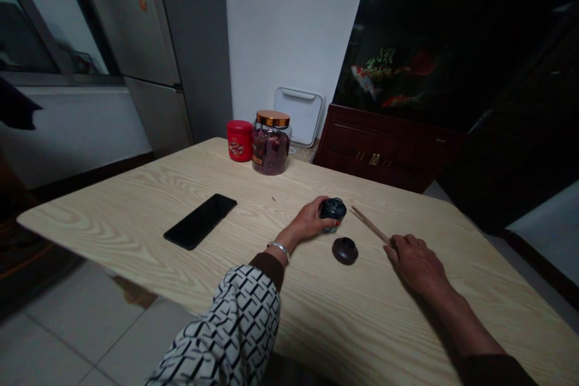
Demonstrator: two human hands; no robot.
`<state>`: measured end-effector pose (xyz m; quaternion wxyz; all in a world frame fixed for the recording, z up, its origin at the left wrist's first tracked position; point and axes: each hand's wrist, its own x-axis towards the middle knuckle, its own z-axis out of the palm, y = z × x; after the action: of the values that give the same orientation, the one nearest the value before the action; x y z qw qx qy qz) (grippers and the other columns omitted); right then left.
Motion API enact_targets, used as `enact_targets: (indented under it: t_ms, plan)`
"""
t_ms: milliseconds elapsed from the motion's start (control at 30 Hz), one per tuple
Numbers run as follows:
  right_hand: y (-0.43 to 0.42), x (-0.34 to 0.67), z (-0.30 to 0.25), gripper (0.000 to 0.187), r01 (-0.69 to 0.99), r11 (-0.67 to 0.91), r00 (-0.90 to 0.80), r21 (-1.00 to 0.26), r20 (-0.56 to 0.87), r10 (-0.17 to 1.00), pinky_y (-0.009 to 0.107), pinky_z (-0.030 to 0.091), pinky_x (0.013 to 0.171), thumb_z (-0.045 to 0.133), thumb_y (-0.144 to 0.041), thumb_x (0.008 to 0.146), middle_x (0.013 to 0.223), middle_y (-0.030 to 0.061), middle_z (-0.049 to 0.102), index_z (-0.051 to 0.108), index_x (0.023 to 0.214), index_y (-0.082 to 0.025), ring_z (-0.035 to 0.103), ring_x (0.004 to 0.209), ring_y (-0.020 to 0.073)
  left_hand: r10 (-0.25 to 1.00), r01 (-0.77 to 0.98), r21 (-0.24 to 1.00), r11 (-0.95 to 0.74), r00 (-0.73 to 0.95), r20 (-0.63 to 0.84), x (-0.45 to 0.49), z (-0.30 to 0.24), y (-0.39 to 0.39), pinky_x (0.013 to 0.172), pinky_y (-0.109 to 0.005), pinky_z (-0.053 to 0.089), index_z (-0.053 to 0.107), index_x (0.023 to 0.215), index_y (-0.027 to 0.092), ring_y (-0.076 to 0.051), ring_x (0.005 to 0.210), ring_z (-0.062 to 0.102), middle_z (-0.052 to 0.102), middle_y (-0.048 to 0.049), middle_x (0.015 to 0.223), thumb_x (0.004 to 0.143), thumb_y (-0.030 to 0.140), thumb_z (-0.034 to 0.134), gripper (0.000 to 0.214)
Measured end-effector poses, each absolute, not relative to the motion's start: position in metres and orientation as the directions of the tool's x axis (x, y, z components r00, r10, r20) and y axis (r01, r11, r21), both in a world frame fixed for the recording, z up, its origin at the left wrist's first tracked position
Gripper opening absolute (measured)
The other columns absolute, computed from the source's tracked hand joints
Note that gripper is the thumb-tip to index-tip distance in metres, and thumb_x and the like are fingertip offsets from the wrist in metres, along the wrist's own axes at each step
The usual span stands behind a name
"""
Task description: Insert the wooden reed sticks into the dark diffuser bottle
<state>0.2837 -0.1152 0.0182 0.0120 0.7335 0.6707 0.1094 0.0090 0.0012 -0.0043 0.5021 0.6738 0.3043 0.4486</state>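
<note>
My left hand (311, 218) is wrapped round a small dark glass jar (333, 209), which is upright on the table. Just in front of the jar lies a dark brown round lid (345, 251). To the right, my right hand (416, 260) grips the near end of a pair of thin wooden chopsticks (368, 223). The sticks' far tips point toward the jar and stay apart from it. What is inside the jar cannot be made out.
A black phone (200, 221) lies on the wooden table (316, 325) at left. A red canister (239, 140) and a large jar with a copper lid (271, 143) stand at the back. Beyond are a fridge (194, 42) and a fish tank (407, 54).
</note>
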Motion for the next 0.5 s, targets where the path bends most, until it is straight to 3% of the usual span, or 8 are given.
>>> enact_targets:
  t_ms: [67,200,267,367,433,500]
  plan:
    - [-0.117,0.272,0.032,0.037,0.995,-0.034,0.020,0.089,0.155,0.988,0.044,0.046,0.083,0.040,-0.046,0.098,0.114,0.0155,0.064,0.065,0.108,-0.021,0.060,0.107,0.0340,0.854,-0.030,0.943,-0.331,0.416,0.313,0.010,-0.008,0.004,0.094,-0.038,0.048,0.056,0.128,0.015,-0.022,0.100,0.062,0.067,-0.0096,0.111,0.066,0.025,0.084,0.069]
    - [-0.113,0.232,0.059,0.048,0.950,0.179,-0.175,-0.254,0.041,0.984,0.039,0.048,0.089,0.050,-0.057,0.092,0.129,0.0104,0.059,0.057,0.129,-0.027,0.061,0.110,0.0277,0.841,-0.079,0.943,-0.323,0.432,0.325,0.011,-0.012,0.006,0.094,-0.037,0.048,0.053,0.130,0.016,-0.021,0.101,0.062,0.066,-0.0106,0.114,0.067,0.027,0.085,0.071]
    - [-0.108,0.211,0.063,0.056,0.926,0.250,-0.278,-0.284,-0.063,0.958,0.040,0.047,0.089,0.062,-0.056,0.084,0.126,0.0107,0.059,0.056,0.131,-0.026,0.062,0.107,0.0291,0.838,-0.082,0.942,-0.327,0.435,0.329,0.010,-0.011,0.005,0.094,-0.036,0.047,0.053,0.130,0.016,-0.021,0.102,0.062,0.066,-0.0102,0.115,0.068,0.028,0.084,0.071]
    - [-0.101,0.196,0.063,0.056,0.914,0.296,-0.347,-0.277,-0.157,0.925,0.043,0.046,0.088,0.074,-0.039,0.073,0.112,0.0104,0.062,0.060,0.125,-0.023,0.062,0.098,0.0299,0.837,-0.037,0.931,-0.364,0.424,0.345,0.009,-0.009,0.003,0.092,-0.035,0.047,0.055,0.129,0.016,-0.021,0.100,0.062,0.066,-0.0086,0.113,0.068,0.031,0.084,0.069]
    - [-0.095,0.199,0.066,0.052,0.858,0.313,-0.383,-0.406,-0.102,0.918,0.041,0.046,0.087,0.075,-0.031,0.070,0.107,0.0078,0.063,0.060,0.119,-0.024,0.061,0.096,0.0275,0.831,-0.047,0.926,-0.375,0.426,0.358,0.009,-0.009,0.003,0.092,-0.034,0.047,0.055,0.128,0.016,-0.021,0.100,0.062,0.067,-0.0086,0.113,0.068,0.030,0.084,0.068]
    - [-0.088,0.204,0.075,0.051,0.701,0.302,-0.367,-0.646,0.037,0.930,0.038,0.048,0.084,0.077,-0.031,0.070,0.104,0.0044,0.063,0.057,0.118,-0.026,0.062,0.093,0.0237,0.827,-0.077,0.928,-0.365,0.431,0.361,0.009,-0.010,0.004,0.092,-0.034,0.047,0.056,0.127,0.015,-0.021,0.101,0.062,0.067,-0.0093,0.115,0.067,0.029,0.085,0.068]
